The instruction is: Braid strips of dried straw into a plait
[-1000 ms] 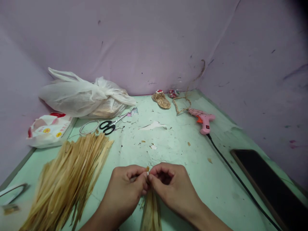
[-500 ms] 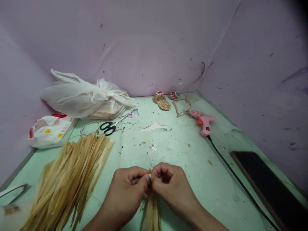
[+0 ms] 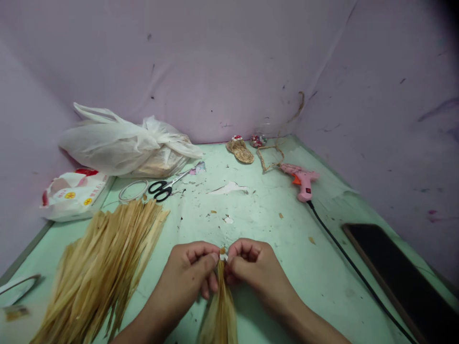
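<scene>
A bundle of dried leaf strips [image 3: 219, 317] hangs toward me between my hands, gathered tight at its top, with its lower end out of view. Around its neck is a small white band [image 3: 223, 257], with a brown tip above it. My left hand [image 3: 193, 272] pinches the neck from the left, thumb against forefinger. From the other side my right hand [image 3: 256, 267] pinches at the same spot, fingers curled. The fingertips hide most of the band, so whether it is tape or wire I cannot tell.
A spread of dried strips [image 3: 103, 263] lies left, below black-handled scissors [image 3: 163, 188] and a white ring [image 3: 133, 191]. Behind are a plastic bag [image 3: 125, 143] and tissue pack [image 3: 73, 196]. Right are a pink glue gun [image 3: 303, 180], its cord, and a phone [image 3: 390, 267].
My hands have moved slightly up and apart at the fingertips, showing more of the white band and brown tip. The bundle below looks wider spread.
</scene>
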`<state>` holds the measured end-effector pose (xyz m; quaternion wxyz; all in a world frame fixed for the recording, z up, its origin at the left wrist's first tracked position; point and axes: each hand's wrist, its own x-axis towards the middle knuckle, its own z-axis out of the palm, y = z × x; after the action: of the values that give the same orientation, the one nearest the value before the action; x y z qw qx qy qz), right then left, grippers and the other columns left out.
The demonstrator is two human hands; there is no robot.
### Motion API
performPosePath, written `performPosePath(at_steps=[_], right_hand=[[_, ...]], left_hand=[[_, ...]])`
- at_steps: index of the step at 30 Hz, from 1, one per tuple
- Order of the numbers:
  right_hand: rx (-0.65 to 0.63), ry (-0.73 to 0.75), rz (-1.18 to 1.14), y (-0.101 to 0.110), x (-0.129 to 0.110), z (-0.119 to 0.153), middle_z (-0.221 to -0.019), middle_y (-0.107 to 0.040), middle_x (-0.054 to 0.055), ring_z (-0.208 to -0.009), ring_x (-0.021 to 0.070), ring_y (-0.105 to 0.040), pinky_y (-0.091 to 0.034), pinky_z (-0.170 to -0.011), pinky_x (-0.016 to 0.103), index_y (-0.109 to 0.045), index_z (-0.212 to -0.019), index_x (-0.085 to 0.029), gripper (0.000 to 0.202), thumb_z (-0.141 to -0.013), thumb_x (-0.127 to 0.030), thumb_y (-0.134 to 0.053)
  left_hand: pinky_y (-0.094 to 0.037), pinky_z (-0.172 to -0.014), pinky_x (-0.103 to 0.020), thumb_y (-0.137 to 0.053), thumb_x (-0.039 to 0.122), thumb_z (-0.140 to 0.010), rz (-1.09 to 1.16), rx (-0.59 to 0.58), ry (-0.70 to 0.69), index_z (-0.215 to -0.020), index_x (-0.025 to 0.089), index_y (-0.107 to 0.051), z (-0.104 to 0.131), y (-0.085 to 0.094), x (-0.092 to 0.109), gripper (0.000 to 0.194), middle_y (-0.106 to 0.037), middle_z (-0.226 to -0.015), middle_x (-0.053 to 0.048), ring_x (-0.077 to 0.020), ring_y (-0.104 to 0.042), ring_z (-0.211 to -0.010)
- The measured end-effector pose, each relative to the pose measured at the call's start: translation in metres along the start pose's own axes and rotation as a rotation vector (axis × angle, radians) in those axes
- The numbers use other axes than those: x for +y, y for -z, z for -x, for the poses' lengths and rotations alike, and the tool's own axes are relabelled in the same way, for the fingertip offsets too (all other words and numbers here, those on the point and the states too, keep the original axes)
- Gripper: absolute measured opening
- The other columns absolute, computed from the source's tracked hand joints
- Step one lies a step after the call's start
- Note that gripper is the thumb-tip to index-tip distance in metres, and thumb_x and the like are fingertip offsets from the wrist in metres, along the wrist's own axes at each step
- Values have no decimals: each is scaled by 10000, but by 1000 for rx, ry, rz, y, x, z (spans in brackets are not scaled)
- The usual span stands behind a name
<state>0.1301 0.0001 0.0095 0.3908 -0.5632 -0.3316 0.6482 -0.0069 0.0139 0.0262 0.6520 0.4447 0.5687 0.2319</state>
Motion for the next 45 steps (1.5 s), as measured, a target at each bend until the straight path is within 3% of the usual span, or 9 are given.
performPosePath(at_steps=[5,13,19,22,26,35,41,45], right_hand=[[4,-5,-10,-1,-3,1,-424,-508,-34,-422,77,-444,-311,-452,211,-513,-528,-150,22,-520,-164,-497],[13,19,49,0,-4,1,-418,-506,-33,-432,78,-436,-312,-449,205,-503,-519,-160,42,-516,-148,-463],[155,246,309,4,2,-6,-486,-466,-44,-463,69,-388,-314,-448,198,-499,-535,-164,36,-562,-140,-502],[50,219,187,6,2,-9,-522,-502,-29,-475,83,-446,-368,-475,215,-548,-616,-149,58,-627,-205,-538],[-97,136,72,7,3,-9,-585,-567,-2,-494,92,-493,-413,-507,234,-635,-791,-119,239,-653,-312,-606],[7,209,224,5,3,-7,-514,-567,-12,-477,85,-460,-373,-470,203,-687,-656,-146,124,-660,-221,-589],[48,280,254,6,3,-5,-520,-575,-7,-486,91,-473,-382,-468,198,-673,-642,-147,108,-653,-218,-592],[22,340,291,8,4,-6,-545,-586,-1,-495,91,-472,-377,-474,201,-671,-651,-144,122,-675,-211,-572]], left_hand=[[-269,-371,-180,-590,349,-663,39,-39,-10,-805,109,-591,1,0,-1,279,-512,-409,34,-67,-392,-353],[-168,-378,-165,-631,374,-634,53,50,11,-603,129,-558,3,-5,-3,258,-390,-389,73,-31,-283,-361],[-121,-363,-166,-682,338,-567,137,84,25,-534,135,-531,2,-2,0,256,-377,-356,85,-16,-239,-329],[-104,-361,-167,-679,321,-575,207,64,25,-525,135,-519,0,0,-1,251,-367,-358,91,-9,-216,-322],[-108,-362,-166,-683,328,-576,192,67,15,-543,126,-542,-4,2,-4,249,-365,-360,90,-11,-222,-330],[-101,-367,-169,-678,327,-611,221,5,73,-598,116,-559,-6,4,-7,242,-372,-398,85,-7,-226,-345],[-142,-373,-173,-672,245,-610,401,-44,147,-628,129,-559,-4,5,-8,163,-582,-505,-5,-11,-302,-345],[-140,-355,-164,-675,216,-571,481,-145,204,-562,122,-548,-1,4,-4,159,-607,-465,-42,-14,-326,-311]])
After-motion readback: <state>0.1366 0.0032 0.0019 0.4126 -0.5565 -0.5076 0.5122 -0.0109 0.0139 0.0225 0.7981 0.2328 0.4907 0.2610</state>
